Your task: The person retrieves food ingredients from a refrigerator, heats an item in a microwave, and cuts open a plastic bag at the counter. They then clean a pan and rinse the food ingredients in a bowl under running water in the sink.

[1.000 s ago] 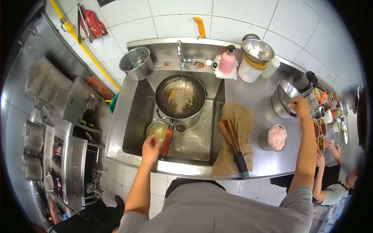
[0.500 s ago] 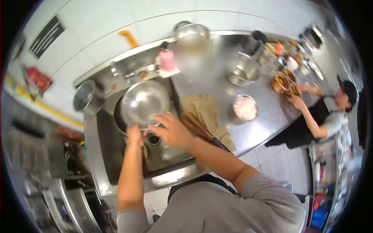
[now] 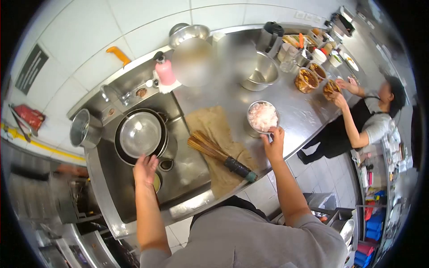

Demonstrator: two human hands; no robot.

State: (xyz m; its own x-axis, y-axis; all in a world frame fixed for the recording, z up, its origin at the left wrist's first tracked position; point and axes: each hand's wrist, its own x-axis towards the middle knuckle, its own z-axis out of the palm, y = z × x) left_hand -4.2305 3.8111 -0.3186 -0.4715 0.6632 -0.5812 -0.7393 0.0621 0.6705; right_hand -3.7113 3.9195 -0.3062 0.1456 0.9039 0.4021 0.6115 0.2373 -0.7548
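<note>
My right hand (image 3: 274, 144) is at the near rim of a metal pot (image 3: 253, 132) heaped with pale pinkish-white food (image 3: 262, 117), its thumb and fingers gripping the edge. Over the sink (image 3: 192, 165), my left hand (image 3: 145, 170) is open, fingers extended, just below a round metal bowl (image 3: 140, 134). That bowl rests inside a larger dark-rimmed pan (image 3: 119, 149) in the basin. Between my hands, a bamboo scrubbing brush (image 3: 210, 149) with a dark-wrapped handle lies on a tan cloth (image 3: 205, 119).
Along the wall stand a tap (image 3: 117, 94), a pink pump bottle (image 3: 165, 71) and a metal bowl (image 3: 190, 33). A metal pot (image 3: 73, 127) sits on the sink's left rim. Behind the food is another pot (image 3: 263, 78). A co-worker (image 3: 366, 116) handles food containers (image 3: 306, 80) at right.
My right hand has left the metal bowl and reached across to the food pot. The bowl now rests in the pan, with my left hand off it. The view has shifted right.
</note>
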